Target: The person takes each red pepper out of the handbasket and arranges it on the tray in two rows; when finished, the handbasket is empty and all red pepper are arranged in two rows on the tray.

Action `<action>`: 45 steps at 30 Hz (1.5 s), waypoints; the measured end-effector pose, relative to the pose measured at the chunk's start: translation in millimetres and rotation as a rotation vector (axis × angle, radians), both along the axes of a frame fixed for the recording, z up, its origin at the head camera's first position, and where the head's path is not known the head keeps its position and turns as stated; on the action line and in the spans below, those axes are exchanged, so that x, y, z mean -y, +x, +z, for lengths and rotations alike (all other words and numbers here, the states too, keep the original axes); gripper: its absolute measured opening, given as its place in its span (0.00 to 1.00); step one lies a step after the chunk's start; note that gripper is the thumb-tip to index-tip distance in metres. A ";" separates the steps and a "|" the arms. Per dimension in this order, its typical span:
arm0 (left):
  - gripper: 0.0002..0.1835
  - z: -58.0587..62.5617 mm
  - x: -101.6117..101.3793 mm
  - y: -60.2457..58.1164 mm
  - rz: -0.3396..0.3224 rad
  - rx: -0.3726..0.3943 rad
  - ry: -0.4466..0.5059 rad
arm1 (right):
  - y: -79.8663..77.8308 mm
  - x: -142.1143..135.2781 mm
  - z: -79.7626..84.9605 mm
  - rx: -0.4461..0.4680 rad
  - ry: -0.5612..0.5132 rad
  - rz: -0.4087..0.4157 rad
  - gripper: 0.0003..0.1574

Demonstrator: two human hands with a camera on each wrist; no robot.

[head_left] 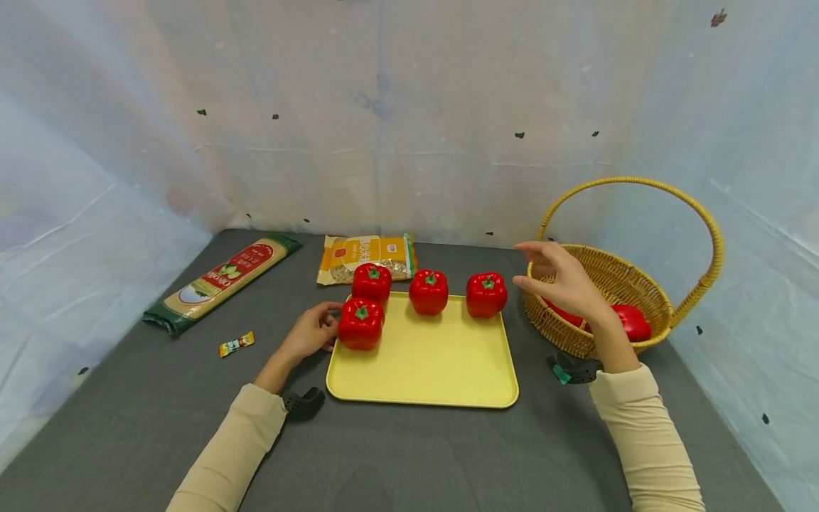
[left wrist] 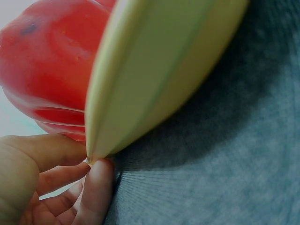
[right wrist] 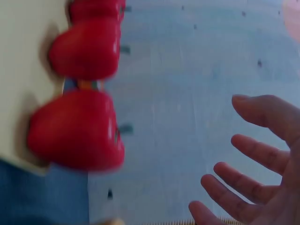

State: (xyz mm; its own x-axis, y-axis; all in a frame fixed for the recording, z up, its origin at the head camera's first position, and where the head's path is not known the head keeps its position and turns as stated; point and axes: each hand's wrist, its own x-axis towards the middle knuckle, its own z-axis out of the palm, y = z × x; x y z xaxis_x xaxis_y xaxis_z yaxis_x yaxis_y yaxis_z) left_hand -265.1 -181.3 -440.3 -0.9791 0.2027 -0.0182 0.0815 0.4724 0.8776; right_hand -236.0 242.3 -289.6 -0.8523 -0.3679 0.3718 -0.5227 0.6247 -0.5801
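My left hand [head_left: 311, 331] is at the left side of a yellow tray [head_left: 429, 370]. In the left wrist view, thumb and fingertips pinch the tray's rim [left wrist: 96, 126]. Red bell peppers stand on the tray: one at the left edge [head_left: 361, 325] by that hand, one behind it [head_left: 371, 283], and two along the back edge, at the middle [head_left: 429, 292] and the right corner [head_left: 486, 295]. My right hand [head_left: 563, 281] hovers in front of a wicker basket [head_left: 630, 277], fingers spread and nothing in them. Inside the basket lie more red peppers [head_left: 632, 323], partly hidden by the wrist.
Behind the tray lies a yellow bag of grain [head_left: 367, 257]. A long green and beige package [head_left: 220, 283] lies at the back left, with a small wrapped snack [head_left: 237, 344] in front of it. The basket's tall handle [head_left: 640, 180] arches up on the right.
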 end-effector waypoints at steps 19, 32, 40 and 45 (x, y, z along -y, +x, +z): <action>0.22 -2.0 0.3 0.7 -0.004 -0.009 0.015 | -56.2 -90.5 -19.0 0.460 0.106 -0.121 0.48; 0.22 -0.1 0.0 2.1 -0.003 -0.004 0.015 | -73.6 -114.7 -46.4 0.759 -0.070 -0.071 0.46; 0.22 -0.8 0.3 1.9 -0.003 0.006 0.015 | -78.2 -123.4 -61.8 0.914 -0.082 -0.078 0.46; 0.22 -0.3 0.6 1.5 -0.004 0.001 0.016 | -79.9 -126.3 -63.6 0.973 -0.067 -0.090 0.54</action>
State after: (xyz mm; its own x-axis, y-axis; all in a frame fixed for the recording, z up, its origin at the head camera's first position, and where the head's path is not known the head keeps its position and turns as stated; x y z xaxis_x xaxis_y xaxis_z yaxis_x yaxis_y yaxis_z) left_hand -263.6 -182.0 -440.6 -0.9782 0.2073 -0.0156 0.0830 0.4582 0.8850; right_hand -315.9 368.6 -353.2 -0.8214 -0.2902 -0.4911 0.2511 0.5892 -0.7680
